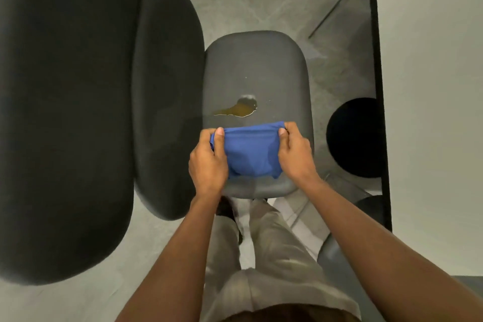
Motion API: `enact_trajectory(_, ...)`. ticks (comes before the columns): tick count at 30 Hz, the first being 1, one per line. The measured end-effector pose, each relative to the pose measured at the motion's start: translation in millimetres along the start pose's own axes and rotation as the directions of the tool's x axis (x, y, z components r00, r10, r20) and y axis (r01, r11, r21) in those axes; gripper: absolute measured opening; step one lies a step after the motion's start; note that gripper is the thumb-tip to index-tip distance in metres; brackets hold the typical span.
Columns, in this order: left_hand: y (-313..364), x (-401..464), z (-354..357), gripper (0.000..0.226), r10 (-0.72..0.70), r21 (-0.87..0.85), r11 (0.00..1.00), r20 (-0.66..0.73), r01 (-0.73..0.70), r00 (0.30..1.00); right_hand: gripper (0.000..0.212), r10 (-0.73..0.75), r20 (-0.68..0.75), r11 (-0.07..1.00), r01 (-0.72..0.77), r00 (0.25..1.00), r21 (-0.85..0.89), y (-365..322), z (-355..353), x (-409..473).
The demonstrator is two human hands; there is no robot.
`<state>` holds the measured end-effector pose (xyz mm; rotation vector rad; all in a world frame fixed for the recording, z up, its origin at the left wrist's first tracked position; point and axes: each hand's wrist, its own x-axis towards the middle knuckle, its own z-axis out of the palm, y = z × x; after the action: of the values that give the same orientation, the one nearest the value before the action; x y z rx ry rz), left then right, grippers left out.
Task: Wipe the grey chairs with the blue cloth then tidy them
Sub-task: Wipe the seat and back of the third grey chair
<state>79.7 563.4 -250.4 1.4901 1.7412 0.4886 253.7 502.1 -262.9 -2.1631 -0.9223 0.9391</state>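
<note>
A grey chair seat [256, 65] lies straight below me, seen from above. A yellowish-brown spill [239, 108] sits on its middle. The blue cloth [251, 150] is stretched over the near part of the seat, just short of the spill. My left hand [207, 158] pinches the cloth's left end with the thumb on top. My right hand [295, 150] pinches its right end the same way. A second grey chair [167, 86] stands close on the left, and a larger dark one [65, 112] fills the far left.
A white table [431, 86] with a black edge runs down the right side. A round black base [352, 136] and a thin metal leg [337, 2] stand beside it. The floor is grey stone. My legs and a shoe show below the seat.
</note>
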Motion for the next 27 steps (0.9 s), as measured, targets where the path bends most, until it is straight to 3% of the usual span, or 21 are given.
enact_trajectory(6, -24, 40, 25, 0.027, -0.062, 0.076, 0.995, -0.025, 0.064, 0.998, 0.025, 0.105, 0.114, 0.994, -0.102, 0.988, -0.034, 13, 31, 46)
enact_trajectory(13, -68, 91, 67, 0.023, -0.103, 0.125, 0.987, -0.007, 0.103, 0.995, 0.029, 0.186, 0.128, 0.982, -0.178, 0.974, -0.069, 49, 83, 93)
enact_trajectory(21, -105, 151, 113, 0.029, -0.112, 0.165, 0.98, -0.006, 0.111, 0.994, 0.028, 0.207, 0.13, 0.978, -0.201, 0.97, -0.057, 86, 132, 150)
enact_trajectory(27, -114, 198, 142, 0.032, -0.073, 0.167, 0.982, -0.085, 0.086, 0.994, 0.024, 0.108, 0.1, 0.994, -0.107, 0.989, -0.019, 91, 153, 195)
